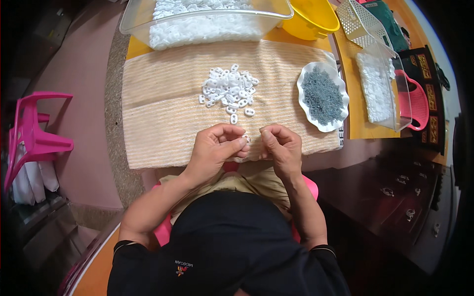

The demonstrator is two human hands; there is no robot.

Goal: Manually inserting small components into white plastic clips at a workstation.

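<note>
1. Left hand [216, 148]: its grip is pinched, thumb and forefinger clasping one small white plastic piece [245, 138] at the fingertips. The piece sits at about 3 o'clock from the left palm, in the narrow gap between the two hands.
2. Right hand [280, 144]: fingers curled in, thumb and forefinger tips pressed together at about 9 o'clock of the palm. Something very small may be held there; too tiny to tell, so I cannot say whether this grip is clenched on a thing or on nothing.
3. Key relation: the held piece lies just beside the right fingertips, near but apparently not touching. The left hand carries it; the right is the free approacher. Long axis of the piece cannot be made out, as it is half hidden by the thumb.
4. Look of the piece: white, glossy, small; presumably like those in the heap, oval with holes.
5. Pile of white pieces [229, 89]: at 12 o'clock from both hands, well apart, loosely spread, with a few strays at its 6 o'clock edge.
6. All this rests on a beige striped cloth [163, 113] covering the tabletop.
7. White wavy-rimmed dish [340, 86] of small grey metal parts [322, 94]: at about 1 o'clock from the right hand, nearer to it than to the left.
8. Clear tub [133, 19] of more white pieces at 12 o'clock, beyond the pile.
</note>
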